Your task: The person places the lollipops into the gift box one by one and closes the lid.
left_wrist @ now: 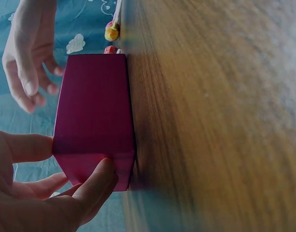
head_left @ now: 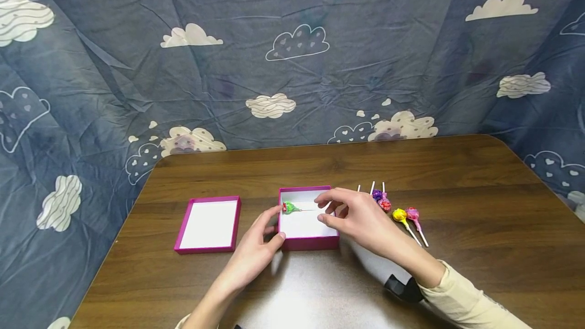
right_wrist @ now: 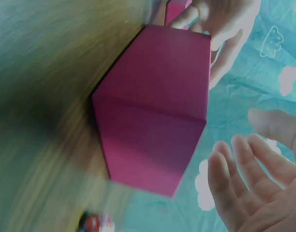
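A magenta box [head_left: 310, 243] with a white inside stands uncovered on the table. In it lies a lollipop [head_left: 290, 208] in green and red wrapping, its head by the left wall and its stick pointing right. My left hand [head_left: 256, 248] rests against the box's left side, thumb at the near corner and fingers along the wall. Over the right part of the box hovers my right hand [head_left: 361, 217], its fingers loosely bent and apart. The right wrist view shows nothing between that thumb and those fingers.
A magenta lid [head_left: 206, 223], white inside up, lies left of the box. To the right are several lollipops, among them a yellow one [head_left: 399, 215], a pink one [head_left: 413, 213] and a purple one [head_left: 377, 195]. A cloud-patterned curtain [head_left: 292, 80] hangs behind the wooden table [head_left: 480, 207].
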Motion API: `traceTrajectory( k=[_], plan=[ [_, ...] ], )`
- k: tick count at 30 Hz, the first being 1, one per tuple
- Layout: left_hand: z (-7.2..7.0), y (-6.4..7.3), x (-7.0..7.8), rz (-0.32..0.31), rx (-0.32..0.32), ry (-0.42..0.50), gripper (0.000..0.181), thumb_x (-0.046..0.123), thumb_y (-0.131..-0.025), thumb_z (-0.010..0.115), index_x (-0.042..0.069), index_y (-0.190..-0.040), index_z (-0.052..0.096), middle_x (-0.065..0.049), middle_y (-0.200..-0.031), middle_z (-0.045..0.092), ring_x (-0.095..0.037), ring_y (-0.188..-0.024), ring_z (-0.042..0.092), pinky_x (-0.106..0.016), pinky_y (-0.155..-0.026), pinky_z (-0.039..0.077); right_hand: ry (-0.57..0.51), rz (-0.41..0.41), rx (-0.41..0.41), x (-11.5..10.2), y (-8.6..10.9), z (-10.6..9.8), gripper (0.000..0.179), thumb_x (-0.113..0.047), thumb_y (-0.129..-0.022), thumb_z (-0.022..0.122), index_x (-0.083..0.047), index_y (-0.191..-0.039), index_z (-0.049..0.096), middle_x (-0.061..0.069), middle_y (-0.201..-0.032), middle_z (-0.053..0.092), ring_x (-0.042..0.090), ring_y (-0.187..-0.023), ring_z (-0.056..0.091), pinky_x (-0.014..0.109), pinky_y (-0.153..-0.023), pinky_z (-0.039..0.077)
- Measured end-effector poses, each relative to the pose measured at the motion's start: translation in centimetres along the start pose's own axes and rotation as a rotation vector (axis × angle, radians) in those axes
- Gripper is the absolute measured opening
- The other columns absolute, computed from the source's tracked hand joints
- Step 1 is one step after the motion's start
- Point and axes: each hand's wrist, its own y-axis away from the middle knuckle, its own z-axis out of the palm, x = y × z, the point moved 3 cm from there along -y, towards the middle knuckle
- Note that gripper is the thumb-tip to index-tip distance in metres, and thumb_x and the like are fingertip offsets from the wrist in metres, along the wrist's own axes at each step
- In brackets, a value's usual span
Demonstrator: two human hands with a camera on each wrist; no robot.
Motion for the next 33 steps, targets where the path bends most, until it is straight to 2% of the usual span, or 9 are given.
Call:
traceTrajectory(
  k=[6, 13, 15, 20, 28, 33],
  plan=[
    [0.0, 0.0, -0.3, -0.022, -0.002, -0.005, 0.054, 0.017, -0.096, 0.060, 0.023, -0.147, 0.044, 0.000, -0.150, 0.041, -0.032, -0.125, 0.051, -0.057, -0.097, 0.041, 0.033, -0.036, 0.048, 0.7, 1.3, -1.3, 0.026, -0.004, -0.082, 0.077, -0.018, -0.104, 0.071, -0.011, -0.092, 0.067, 0.005, -0.079, 0.063, 0.036, -0.072, 0.056],
    [0.0, 0.0, -0.4, -0.022, -0.004, -0.003, 0.055, 0.017, -0.096, 0.060, 0.023, -0.147, 0.043, 0.001, -0.150, 0.040, -0.031, -0.125, 0.051, -0.058, -0.098, 0.041, 0.104, -0.007, 0.099, 1.5, 2.9, -2.9, 0.028, -0.006, -0.082, 0.079, -0.022, -0.103, 0.071, -0.014, -0.091, 0.067, 0.004, -0.078, 0.062, 0.030, -0.068, 0.054],
    [0.0, 0.0, -0.4, -0.020, -0.006, 0.001, 0.055, 0.017, -0.096, 0.060, 0.023, -0.147, 0.043, 0.001, -0.150, 0.040, -0.031, -0.125, 0.051, -0.057, -0.098, 0.041, 0.103, 0.016, 0.101, 1.8, 3.4, -3.4, 0.028, -0.007, -0.083, 0.079, -0.024, -0.103, 0.070, -0.016, -0.093, 0.067, 0.005, -0.079, 0.063, 0.028, -0.068, 0.055],
    [0.0, 0.0, -0.4, -0.018, -0.010, 0.001, 0.055, 0.017, -0.096, 0.060, 0.023, -0.147, 0.043, 0.000, -0.150, 0.040, -0.030, -0.124, 0.051, -0.057, -0.098, 0.040, 0.117, 0.104, 0.128, 2.6, 4.7, -4.4, 0.027, -0.009, -0.084, 0.078, -0.022, -0.105, 0.070, -0.012, -0.091, 0.068, 0.007, -0.078, 0.063, 0.025, -0.066, 0.054],
    [0.0, 0.0, -0.5, -0.019, -0.011, -0.003, 0.054, 0.018, -0.096, 0.060, 0.024, -0.147, 0.043, 0.001, -0.150, 0.040, -0.030, -0.124, 0.051, -0.058, -0.098, 0.040, 0.232, 0.198, 0.229, 3.6, 6.6, -5.5, 0.024, -0.015, -0.084, 0.079, -0.023, -0.105, 0.071, -0.011, -0.079, 0.065, 0.009, -0.072, 0.060, 0.022, -0.061, 0.046],
    [0.0, 0.0, -0.4, -0.013, -0.006, 0.000, 0.054, 0.016, -0.096, 0.060, 0.023, -0.147, 0.044, 0.001, -0.150, 0.041, -0.029, -0.123, 0.052, -0.058, -0.098, 0.040, 0.267, 0.243, 0.223, 4.6, 7.7, -6.0, 0.020, -0.020, -0.088, 0.076, -0.024, -0.107, 0.071, -0.010, -0.075, 0.062, 0.008, -0.068, 0.056, 0.024, -0.056, 0.041]
  ],
)
